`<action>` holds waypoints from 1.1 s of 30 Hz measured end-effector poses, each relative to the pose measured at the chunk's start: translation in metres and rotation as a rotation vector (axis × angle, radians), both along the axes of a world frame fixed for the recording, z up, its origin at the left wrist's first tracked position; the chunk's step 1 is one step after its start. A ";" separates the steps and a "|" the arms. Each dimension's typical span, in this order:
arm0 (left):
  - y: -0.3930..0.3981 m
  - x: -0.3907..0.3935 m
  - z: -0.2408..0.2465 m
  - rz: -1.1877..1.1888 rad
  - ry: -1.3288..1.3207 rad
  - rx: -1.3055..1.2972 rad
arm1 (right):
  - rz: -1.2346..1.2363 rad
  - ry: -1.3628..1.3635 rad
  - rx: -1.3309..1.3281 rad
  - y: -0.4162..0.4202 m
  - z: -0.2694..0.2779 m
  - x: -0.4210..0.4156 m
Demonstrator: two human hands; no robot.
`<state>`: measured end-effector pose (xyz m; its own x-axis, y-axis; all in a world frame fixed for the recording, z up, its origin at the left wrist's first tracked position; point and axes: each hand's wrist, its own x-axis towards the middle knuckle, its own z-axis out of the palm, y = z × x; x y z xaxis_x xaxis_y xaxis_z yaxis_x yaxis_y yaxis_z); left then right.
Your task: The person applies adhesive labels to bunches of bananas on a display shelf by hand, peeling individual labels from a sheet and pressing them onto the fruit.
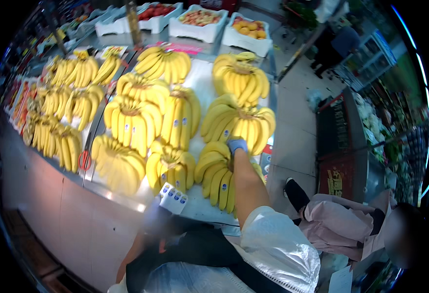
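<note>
My right hand, in a blue glove, reaches out over the display and touches the lower edge of a banana bunch on the right side; its fingertips are partly hidden, so its grip is unclear. My left hand, also gloved and blurred, is low at the display's near edge and holds a white sheet of small oval stickers. Just beyond that sheet lies a banana bunch with stickers on it. Another stickered bunch lies beneath my right forearm. Further bunches, several with blue oval stickers, lie on the white liner.
White foam crates of fruit line the far edge. Orange-handled scissors lie at the metal divider, with more bananas left of it. A person in pink clothing is close on my right; another person stands farther off.
</note>
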<state>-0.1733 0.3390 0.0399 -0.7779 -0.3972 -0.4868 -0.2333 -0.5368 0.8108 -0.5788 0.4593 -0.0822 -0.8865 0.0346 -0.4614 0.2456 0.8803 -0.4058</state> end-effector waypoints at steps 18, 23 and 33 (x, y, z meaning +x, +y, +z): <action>-0.003 -0.049 0.004 -0.098 0.210 -0.011 | 0.819 0.650 -0.731 -0.002 0.169 0.257; 0.015 -0.059 0.024 0.000 0.210 0.358 | 0.625 0.520 -0.780 0.016 0.190 0.256; 0.014 -0.062 0.003 -0.165 0.281 -0.182 | 0.619 0.488 -0.877 0.016 0.197 0.260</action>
<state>-0.2350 0.3532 0.0426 -0.9320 -0.3157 -0.1779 -0.0593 -0.3514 0.9343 -0.3184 0.4756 0.1144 -0.7300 -0.6238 0.2792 -0.4745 0.1685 -0.8640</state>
